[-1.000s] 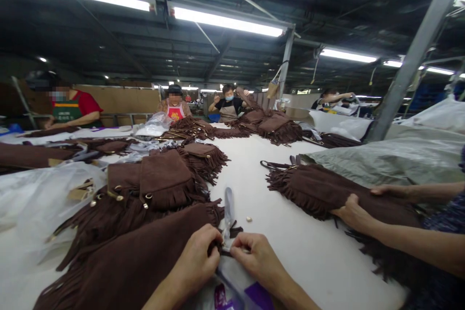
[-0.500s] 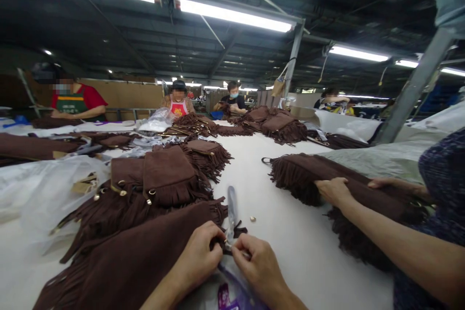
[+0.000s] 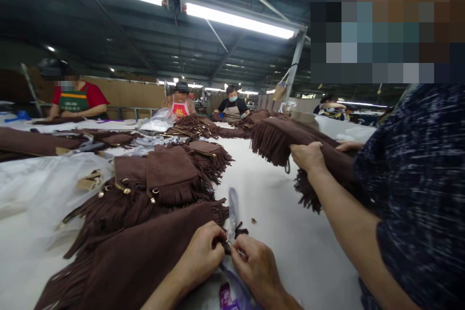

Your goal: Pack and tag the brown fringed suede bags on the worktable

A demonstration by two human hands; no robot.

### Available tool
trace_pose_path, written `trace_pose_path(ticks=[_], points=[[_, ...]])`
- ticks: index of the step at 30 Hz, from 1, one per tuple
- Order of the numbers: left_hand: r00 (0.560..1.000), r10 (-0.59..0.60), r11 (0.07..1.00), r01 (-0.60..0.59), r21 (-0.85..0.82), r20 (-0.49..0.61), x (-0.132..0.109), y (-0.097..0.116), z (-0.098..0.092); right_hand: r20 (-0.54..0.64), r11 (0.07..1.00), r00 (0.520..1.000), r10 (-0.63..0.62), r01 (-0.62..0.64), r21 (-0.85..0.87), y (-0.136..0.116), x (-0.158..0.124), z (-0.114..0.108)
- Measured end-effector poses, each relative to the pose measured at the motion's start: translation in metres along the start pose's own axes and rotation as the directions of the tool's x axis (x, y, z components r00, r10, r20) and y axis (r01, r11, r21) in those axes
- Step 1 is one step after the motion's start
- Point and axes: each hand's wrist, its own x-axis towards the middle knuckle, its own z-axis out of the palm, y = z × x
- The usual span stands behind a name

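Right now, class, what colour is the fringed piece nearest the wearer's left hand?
The fringed piece is dark brown; see the head view.

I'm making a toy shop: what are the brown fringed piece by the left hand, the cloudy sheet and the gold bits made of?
Brown fringed piece: suede or lookalike cloth, matte and soft-looking.
Cloudy sheet: probably thin plastic, see-through and wrinkled.
Gold bits: maybe polished metal, since they shine, but coated plastic is possible.
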Motion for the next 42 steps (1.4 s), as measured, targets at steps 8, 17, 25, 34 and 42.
trace_pose_path(ticks=[8, 17, 25, 34, 42], points=[[0.999, -0.034, 0.999, 0.034, 0.019, 0.031, 0.000, 0.003, -0.002, 0.099, 0.997, 0.994, 0.049, -0.054, 0.048, 0.002, 0.005, -0.001], [0.993, -0.115, 0.985, 0.117, 0.123, -0.023, 0.010, 0.000, 0.008, 0.128, 0.995, 0.989, 0.079, -0.086, 0.055, 0.004, 0.004, 0.003], [0.989, -0.002, 1.000, 0.005, 0.018, -0.147, 0.007, -0.004, 0.008, 0.147, 0.951, 0.986, 0.082, -0.121, 0.285, -0.001, 0.012, -0.012], [0.968, 0.030, 0.971, -0.087, -0.223, -0.248, 0.002, 0.001, -0.012, 0.227, 0.859, 0.974, -0.009, -0.109, 0.500, -0.011, 0.047, -0.025], [0.981, -0.169, 0.918, 0.123, -0.377, -0.091, 0.001, -0.007, -0.008, 0.356, 0.669, 0.929, 0.098, -0.326, 0.668, 0.000, 0.051, -0.009]])
